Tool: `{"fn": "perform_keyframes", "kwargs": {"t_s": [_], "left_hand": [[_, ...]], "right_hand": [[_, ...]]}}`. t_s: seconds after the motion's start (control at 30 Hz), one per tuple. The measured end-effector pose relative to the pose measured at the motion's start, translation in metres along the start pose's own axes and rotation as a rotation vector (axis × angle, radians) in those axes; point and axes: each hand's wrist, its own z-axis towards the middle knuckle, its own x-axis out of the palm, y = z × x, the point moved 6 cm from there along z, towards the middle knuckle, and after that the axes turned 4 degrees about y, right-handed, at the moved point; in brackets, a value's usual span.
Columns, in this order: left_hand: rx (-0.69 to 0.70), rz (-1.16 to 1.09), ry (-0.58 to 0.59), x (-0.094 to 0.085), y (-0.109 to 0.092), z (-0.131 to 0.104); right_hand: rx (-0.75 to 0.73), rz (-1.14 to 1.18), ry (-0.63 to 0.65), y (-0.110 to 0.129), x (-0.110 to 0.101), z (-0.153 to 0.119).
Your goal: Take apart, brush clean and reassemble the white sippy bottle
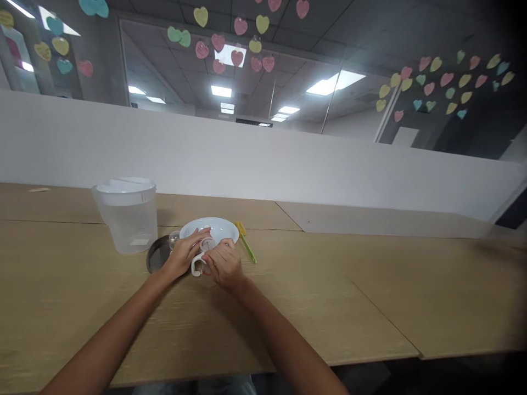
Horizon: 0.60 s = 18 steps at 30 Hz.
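Both hands meet over the table just in front of a white dish (191, 226). Between them is a small clear vessel (207, 243) with a round rim and a curved white handle (195, 267); its exact kind is hard to make out. My right hand (225, 264) is closed round its right side, fingers bent. From the left, my left hand (185, 253) steadies it, its fingers reaching along the far side and the thumb hidden. Left of that hand lie a dark round shallow dish (155, 255) and a clear rounded glass piece (173, 238), partly covered by the fingers.
A large translucent pitcher (132, 222) with a white lid stands at the back left. Right of the dish lies a green-handled brush (248, 248) with a yellow head. The wooden table (329, 296) runs up to a white partition (263, 162) with glass above.
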Motion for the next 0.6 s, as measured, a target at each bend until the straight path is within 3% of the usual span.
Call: {"fn": "perform_keyframes", "kwargs": {"t_s": [0.37,0.6], "left_hand": [[0.01,0.001,-0.014,-0.005,0.001,0.002],[-0.022,0.04,-0.025,-0.004,0.005,0.004]], "right_hand": [[-0.037,0.139,-0.073,0.011,-0.009,0.003],[-0.076,0.171,-0.157,0.004,-0.015,-0.001]]}}
